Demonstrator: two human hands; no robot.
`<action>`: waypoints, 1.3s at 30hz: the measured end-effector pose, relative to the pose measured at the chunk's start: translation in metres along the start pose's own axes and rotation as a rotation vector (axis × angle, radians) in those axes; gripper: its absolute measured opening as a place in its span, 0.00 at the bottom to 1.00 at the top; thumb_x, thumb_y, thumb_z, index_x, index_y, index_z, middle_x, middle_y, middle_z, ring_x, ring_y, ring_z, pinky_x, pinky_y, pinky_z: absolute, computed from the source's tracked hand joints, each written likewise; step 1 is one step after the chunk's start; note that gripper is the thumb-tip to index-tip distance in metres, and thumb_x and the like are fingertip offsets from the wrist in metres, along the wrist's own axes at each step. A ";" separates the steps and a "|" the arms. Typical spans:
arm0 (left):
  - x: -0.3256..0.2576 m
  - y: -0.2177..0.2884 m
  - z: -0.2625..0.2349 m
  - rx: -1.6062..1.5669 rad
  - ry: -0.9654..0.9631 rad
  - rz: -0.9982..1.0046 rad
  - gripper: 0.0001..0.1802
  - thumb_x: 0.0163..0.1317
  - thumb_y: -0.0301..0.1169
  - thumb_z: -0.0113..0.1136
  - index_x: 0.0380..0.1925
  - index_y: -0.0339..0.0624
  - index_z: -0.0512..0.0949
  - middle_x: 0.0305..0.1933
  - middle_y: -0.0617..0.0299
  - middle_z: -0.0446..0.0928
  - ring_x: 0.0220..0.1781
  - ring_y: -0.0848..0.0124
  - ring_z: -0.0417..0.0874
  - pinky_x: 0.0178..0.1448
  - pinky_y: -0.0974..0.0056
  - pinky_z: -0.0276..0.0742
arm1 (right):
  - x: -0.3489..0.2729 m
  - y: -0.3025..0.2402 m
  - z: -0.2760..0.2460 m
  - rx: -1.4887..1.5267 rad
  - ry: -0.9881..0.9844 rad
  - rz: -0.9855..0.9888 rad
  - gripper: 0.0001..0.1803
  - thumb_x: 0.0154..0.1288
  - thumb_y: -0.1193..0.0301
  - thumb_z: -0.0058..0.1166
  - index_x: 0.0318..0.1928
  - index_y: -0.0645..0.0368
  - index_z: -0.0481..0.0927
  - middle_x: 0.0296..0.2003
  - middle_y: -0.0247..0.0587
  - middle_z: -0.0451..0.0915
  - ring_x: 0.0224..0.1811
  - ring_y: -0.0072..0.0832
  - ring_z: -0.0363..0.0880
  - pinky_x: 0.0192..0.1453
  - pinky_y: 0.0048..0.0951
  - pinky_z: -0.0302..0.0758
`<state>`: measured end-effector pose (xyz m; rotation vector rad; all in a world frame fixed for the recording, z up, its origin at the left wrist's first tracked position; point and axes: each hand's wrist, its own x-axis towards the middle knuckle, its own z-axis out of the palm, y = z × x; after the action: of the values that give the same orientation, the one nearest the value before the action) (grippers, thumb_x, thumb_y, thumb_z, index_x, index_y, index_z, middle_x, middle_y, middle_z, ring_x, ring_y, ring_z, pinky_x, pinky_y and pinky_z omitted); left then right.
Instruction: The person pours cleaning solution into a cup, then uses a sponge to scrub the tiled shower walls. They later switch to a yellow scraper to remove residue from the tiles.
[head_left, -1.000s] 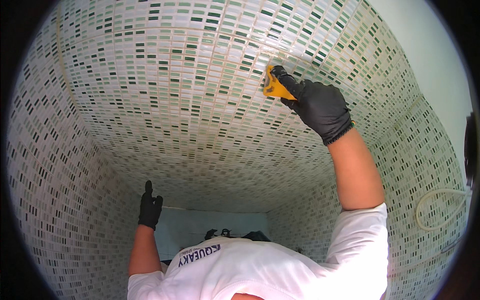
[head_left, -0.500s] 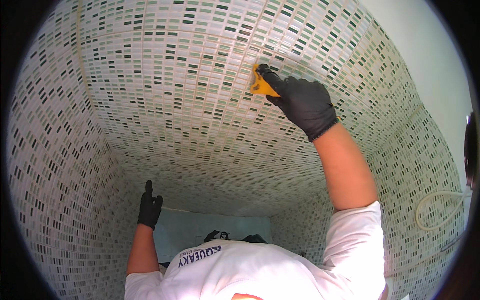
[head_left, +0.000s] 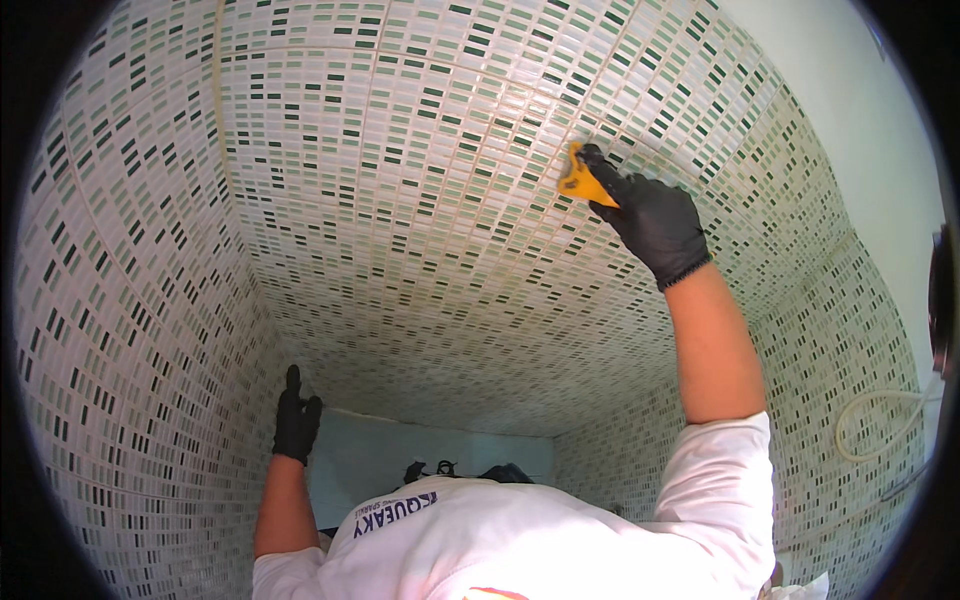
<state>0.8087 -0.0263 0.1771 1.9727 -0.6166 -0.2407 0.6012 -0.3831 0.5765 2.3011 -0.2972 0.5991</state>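
I begin at the left. My left hand [head_left: 296, 418], in a black glove, rests flat against the tiled wall [head_left: 420, 260] low down, near the corner where the side wall meets the facing one. Its fingers [head_left: 293, 385] are extended and it grasps nothing; I judge it is placed there as a brace to steady my body while the other arm reaches up. Just right of that hand and below it lies a pale blue ledge [head_left: 430, 455], with a few small dark objects on it that I cannot identify. My white shirt [head_left: 520, 545] fills the lower edge beneath.

The wall itself is a mosaic of small white, pale green and dark green rectangular tiles, with faint yellowish joint lines running between the larger sheets.

Moving right, my right hand [head_left: 655, 222], also in a black glove, is raised high and clenched around a yellow scraper [head_left: 582, 180]. The tool juts out up and to the left of the grip, its edge pressed against the tile face on one of the yellowish joints; I judge the flat angle keeps the edge bearing on the surface. The forearm runs down and right from the grip to the sleeve.

Further right of the grip, beyond the tiling, there is plain pale wall [head_left: 860, 130] and a coiled light hose [head_left: 880, 420] lower down.
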 end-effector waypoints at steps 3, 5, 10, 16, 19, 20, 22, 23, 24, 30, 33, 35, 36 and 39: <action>0.003 0.007 -0.003 0.021 0.035 0.044 0.37 0.60 0.29 0.50 0.69 0.49 0.48 0.61 0.43 0.63 0.52 0.56 0.72 0.56 0.59 0.69 | 0.010 -0.008 -0.013 -0.016 -0.162 0.054 0.35 0.57 0.57 0.57 0.65 0.32 0.59 0.26 0.38 0.77 0.25 0.34 0.78 0.28 0.35 0.74; 0.002 0.006 -0.009 0.008 0.023 0.030 0.37 0.60 0.29 0.50 0.69 0.48 0.48 0.61 0.43 0.63 0.53 0.56 0.72 0.56 0.59 0.69 | 0.010 -0.009 -0.017 -0.007 -0.231 0.091 0.35 0.58 0.56 0.55 0.65 0.33 0.58 0.26 0.37 0.77 0.25 0.34 0.78 0.28 0.36 0.74; -0.004 0.006 -0.014 0.010 -0.049 -0.057 0.38 0.60 0.29 0.51 0.69 0.46 0.47 0.63 0.42 0.61 0.56 0.55 0.69 0.57 0.59 0.69 | 0.012 -0.011 -0.011 -0.005 -0.143 0.046 0.35 0.58 0.56 0.56 0.66 0.33 0.58 0.26 0.38 0.78 0.25 0.34 0.79 0.27 0.36 0.75; 0.003 -0.007 -0.014 -0.006 0.011 0.013 0.38 0.59 0.29 0.51 0.69 0.46 0.48 0.64 0.45 0.61 0.55 0.55 0.70 0.56 0.59 0.70 | 0.010 -0.010 -0.022 -0.069 -0.329 0.159 0.36 0.57 0.56 0.57 0.65 0.33 0.59 0.27 0.37 0.78 0.25 0.33 0.79 0.28 0.35 0.74; 0.007 -0.011 -0.009 -0.031 -0.025 0.013 0.38 0.59 0.28 0.50 0.69 0.45 0.48 0.64 0.44 0.61 0.55 0.56 0.69 0.56 0.59 0.69 | 0.009 -0.012 -0.014 -0.027 -0.146 0.066 0.34 0.57 0.56 0.56 0.64 0.34 0.61 0.25 0.37 0.77 0.24 0.33 0.79 0.27 0.35 0.74; 0.010 -0.006 -0.009 -0.032 -0.032 0.007 0.38 0.59 0.28 0.50 0.69 0.45 0.48 0.63 0.44 0.61 0.55 0.56 0.69 0.56 0.59 0.69 | 0.010 -0.013 -0.012 -0.020 -0.100 0.042 0.34 0.57 0.55 0.56 0.64 0.34 0.61 0.25 0.37 0.78 0.23 0.34 0.79 0.27 0.36 0.74; 0.014 0.004 -0.007 -0.036 -0.050 -0.003 0.38 0.58 0.28 0.50 0.69 0.45 0.48 0.63 0.43 0.61 0.55 0.56 0.69 0.56 0.59 0.69 | 0.002 -0.009 -0.011 -0.047 -0.151 0.084 0.34 0.57 0.55 0.56 0.64 0.33 0.61 0.25 0.37 0.77 0.23 0.34 0.78 0.26 0.36 0.73; 0.017 -0.002 -0.007 -0.052 -0.038 0.009 0.38 0.58 0.28 0.50 0.69 0.45 0.48 0.63 0.43 0.61 0.55 0.56 0.70 0.56 0.59 0.69 | 0.001 -0.007 -0.015 -0.068 -0.208 0.118 0.34 0.57 0.56 0.56 0.65 0.33 0.61 0.25 0.37 0.77 0.24 0.34 0.78 0.27 0.36 0.73; 0.019 -0.010 -0.005 -0.073 -0.028 0.020 0.38 0.58 0.28 0.50 0.69 0.45 0.48 0.63 0.43 0.61 0.55 0.56 0.70 0.56 0.59 0.69 | 0.001 -0.006 -0.019 -0.092 -0.267 0.150 0.34 0.58 0.56 0.55 0.65 0.33 0.61 0.26 0.37 0.77 0.24 0.34 0.78 0.27 0.36 0.73; 0.036 0.011 0.006 -0.081 -0.106 0.023 0.38 0.57 0.27 0.50 0.68 0.45 0.49 0.63 0.45 0.61 0.58 0.59 0.67 0.57 0.62 0.68 | 0.006 -0.016 -0.006 0.000 -0.056 0.060 0.37 0.54 0.58 0.59 0.65 0.33 0.60 0.23 0.37 0.75 0.22 0.34 0.77 0.26 0.34 0.73; 0.041 0.009 0.007 -0.079 -0.102 0.020 0.37 0.58 0.28 0.49 0.68 0.45 0.49 0.59 0.44 0.65 0.51 0.58 0.70 0.55 0.60 0.69 | -0.001 -0.009 -0.009 -0.035 -0.127 0.088 0.38 0.54 0.59 0.59 0.66 0.33 0.59 0.25 0.37 0.77 0.23 0.33 0.78 0.25 0.34 0.73; 0.041 0.008 0.006 -0.078 -0.115 0.002 0.38 0.58 0.28 0.50 0.69 0.45 0.49 0.57 0.44 0.66 0.49 0.59 0.71 0.54 0.61 0.69 | -0.019 0.009 -0.009 -0.034 -0.256 0.196 0.35 0.58 0.57 0.55 0.66 0.33 0.58 0.25 0.38 0.78 0.24 0.34 0.78 0.26 0.35 0.72; 0.040 0.004 0.005 -0.071 -0.117 0.022 0.38 0.58 0.28 0.50 0.69 0.45 0.48 0.56 0.44 0.66 0.48 0.59 0.71 0.53 0.60 0.69 | -0.026 0.016 -0.009 -0.036 -0.321 0.246 0.34 0.60 0.56 0.53 0.66 0.32 0.57 0.26 0.39 0.78 0.25 0.34 0.79 0.26 0.35 0.72; 0.039 0.007 0.007 -0.085 -0.183 -0.024 0.39 0.58 0.29 0.51 0.69 0.46 0.48 0.55 0.45 0.67 0.47 0.60 0.72 0.53 0.60 0.70 | -0.032 0.018 -0.005 0.009 -0.200 0.185 0.33 0.61 0.57 0.52 0.66 0.33 0.57 0.25 0.39 0.77 0.24 0.34 0.78 0.25 0.35 0.72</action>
<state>0.8370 -0.0547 0.1837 1.8899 -0.6888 -0.4591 0.5654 -0.3909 0.5748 2.3618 -0.6095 0.4612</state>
